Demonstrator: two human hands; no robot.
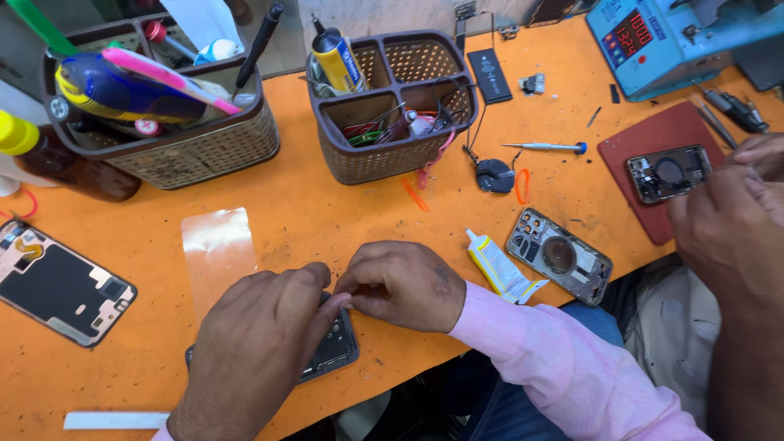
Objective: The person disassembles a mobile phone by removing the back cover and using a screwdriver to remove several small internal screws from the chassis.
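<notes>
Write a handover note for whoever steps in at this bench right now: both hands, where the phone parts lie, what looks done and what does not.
Left hand: pressed on the opened phone body at the near table edge, thumb by its top.
Right hand: fingertips pinched at the same phone's upper edge; whatever they grip is hidden.
Nearby: a detached screen lies far left, a clear film sheet behind the left hand, a glue tube and a second open phone shell to the right.
A co-worker's hands handle a third phone on the red mat.
Done: the phone is open. Left: it remains unclosed.
</notes>
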